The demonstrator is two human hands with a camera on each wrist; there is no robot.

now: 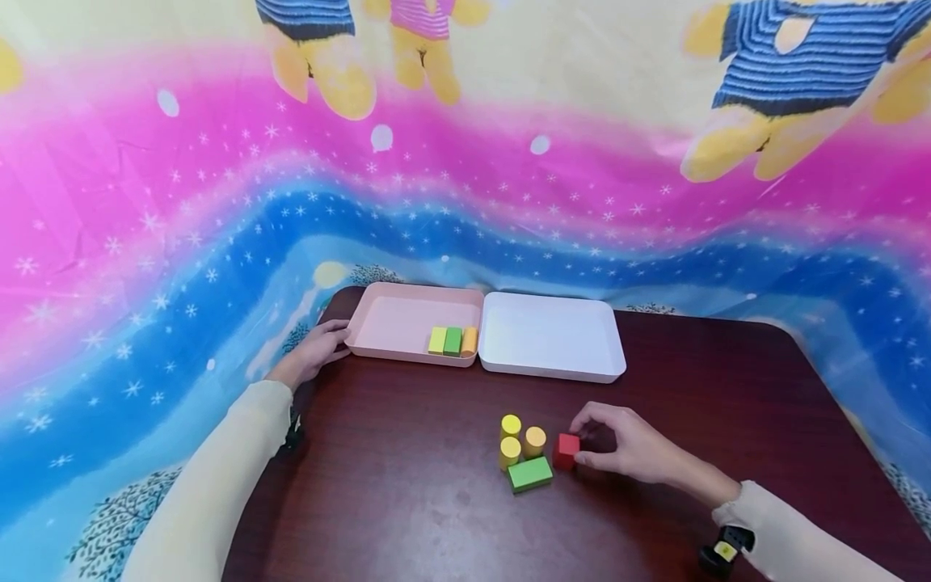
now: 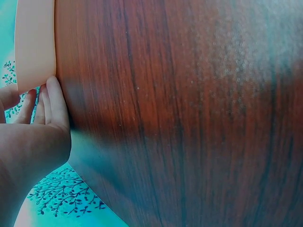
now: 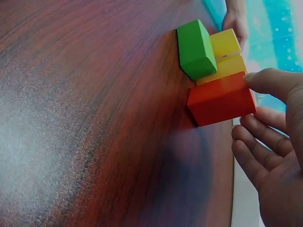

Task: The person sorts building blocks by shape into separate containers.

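Note:
At the left end of the pink tray (image 1: 407,356), my left hand (image 1: 320,349) holds the wall, its thumb by the rim and its fingertips lower down. My right hand (image 1: 636,444) pinches a red block (image 1: 566,451) between thumb and index finger, the other fingers spread apart from it. The red block stands beside a group: a green block (image 1: 530,474), an orange cylinder (image 1: 534,441) and two yellow cylinders (image 1: 510,453). In the right wrist view the green block (image 3: 195,49) is just beyond the red block (image 3: 222,99).
A yellow block (image 1: 437,340), a green block (image 1: 452,341) and an orange piece (image 1: 469,342) lie side by side in the pink tray's near right corner. Against that tray stands a white tray (image 1: 549,335). Behind the dark wooden table (image 1: 407,501) hangs a patterned cloth (image 1: 465,194).

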